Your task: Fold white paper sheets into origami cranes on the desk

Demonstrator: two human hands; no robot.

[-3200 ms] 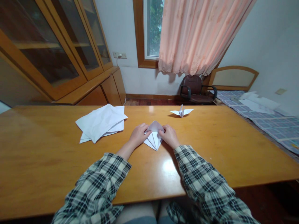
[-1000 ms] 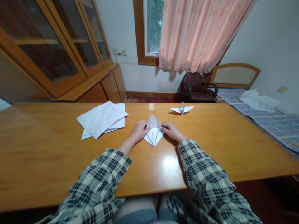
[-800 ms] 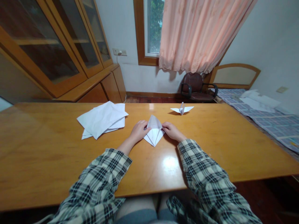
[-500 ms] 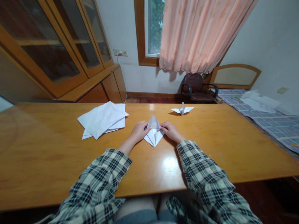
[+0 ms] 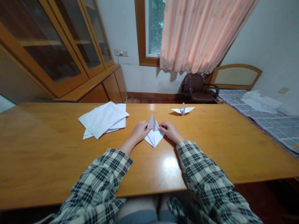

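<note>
A half-folded piece of white paper [image 5: 153, 136] lies on the wooden table [image 5: 46, 149] in front of me, its near point toward me and a raised flap standing up at the far end. My left hand [image 5: 140, 131] pinches its left edge with curled fingers. On the opposite edge my right hand [image 5: 170, 130] pinches the paper the same way. Both arms wear plaid sleeves.
A loose stack of white sheets [image 5: 102, 119] lies to the left of my hands. A finished paper crane [image 5: 182, 109] stands near the table's far edge. Behind the table are a wooden cabinet [image 5: 58, 53], a dark chair [image 5: 198, 88] and a bed [image 5: 268, 118].
The raised flap has narrowed as my two hands press its sides inward. My hands stay on the paper; the view has shifted slightly.
</note>
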